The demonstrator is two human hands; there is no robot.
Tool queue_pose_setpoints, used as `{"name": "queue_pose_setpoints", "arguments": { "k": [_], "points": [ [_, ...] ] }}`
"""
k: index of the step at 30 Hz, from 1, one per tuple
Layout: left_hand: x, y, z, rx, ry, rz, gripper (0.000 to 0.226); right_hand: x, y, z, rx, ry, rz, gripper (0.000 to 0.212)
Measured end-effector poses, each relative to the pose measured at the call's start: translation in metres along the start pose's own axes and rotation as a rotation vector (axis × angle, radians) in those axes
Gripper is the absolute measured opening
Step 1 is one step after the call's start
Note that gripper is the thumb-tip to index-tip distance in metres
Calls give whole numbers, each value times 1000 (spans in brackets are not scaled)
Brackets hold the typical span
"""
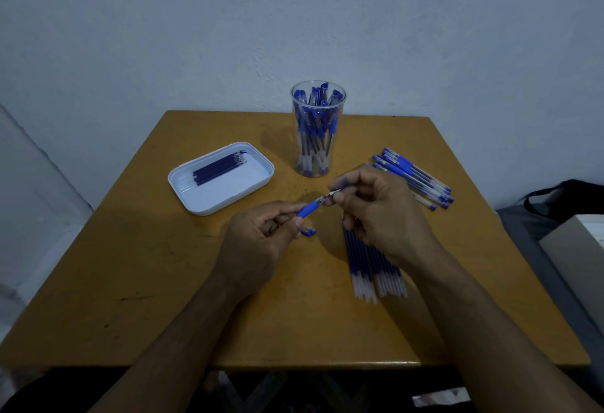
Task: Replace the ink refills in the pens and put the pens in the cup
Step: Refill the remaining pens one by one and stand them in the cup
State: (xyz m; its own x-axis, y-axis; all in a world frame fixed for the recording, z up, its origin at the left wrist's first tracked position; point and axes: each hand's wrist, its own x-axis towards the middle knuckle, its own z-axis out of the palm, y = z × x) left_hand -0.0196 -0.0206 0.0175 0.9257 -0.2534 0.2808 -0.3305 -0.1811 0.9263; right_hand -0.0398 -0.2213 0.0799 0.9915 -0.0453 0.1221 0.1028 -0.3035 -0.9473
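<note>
While left hand (258, 236) grips pen (309, 209) by blue grip, right hand (372, 203) pinches its metal tip; pen spans gap between hands, above table (163, 265). Cup (317, 128) behind, holding pens; refills (372, 262) under right wrist.

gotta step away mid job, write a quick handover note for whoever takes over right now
Left hand grips a blue-grip pen barrel; right hand pinches its metal tip.
Clear plastic cup at the table's back holds many finished pens. White oval tray holds dark refills. Loose capped blue pens lie right of the cup; a row of blue refills lies under the right wrist.
Left: finish this pen, then the loose ones.
</note>
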Motion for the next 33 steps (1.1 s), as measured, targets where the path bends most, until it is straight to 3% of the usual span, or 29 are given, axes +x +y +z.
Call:
{"name": "queue_pose_setpoints", "arguments": {
  "k": [11,14,16,21,23,26,28,31,33],
  "points": [
    [-1,1,-1,16,-31,36,27,1,1,-3,-126,-85,5,7],
    [-1,2,-1,4,-28,38,28,2,1,-3,-252,-55,-6,42],
    [-1,1,-1,2,-28,31,28,2,0,-2,-286,-14,-16,53],
    [-1,0,-1,4,-29,49,27,2,0,-6,-183,-98,-41,9],
    [-1,1,-2,13,-33,57,27,2,0,-6,-181,-101,-40,4],
    [-1,-1,-2,28,-33,60,27,3,3,-2,-293,-18,-64,32],
    [-1,-2,-2,14,-28,45,27,3,3,-2,-304,7,-71,40],
    [0,-2,-1,-7,-29,43,27,3,1,-6,-206,-69,-60,12],
    [0,-4,-1,-7,-30,52,27,3,1,-6,-182,-110,-49,5]
  ]
}}
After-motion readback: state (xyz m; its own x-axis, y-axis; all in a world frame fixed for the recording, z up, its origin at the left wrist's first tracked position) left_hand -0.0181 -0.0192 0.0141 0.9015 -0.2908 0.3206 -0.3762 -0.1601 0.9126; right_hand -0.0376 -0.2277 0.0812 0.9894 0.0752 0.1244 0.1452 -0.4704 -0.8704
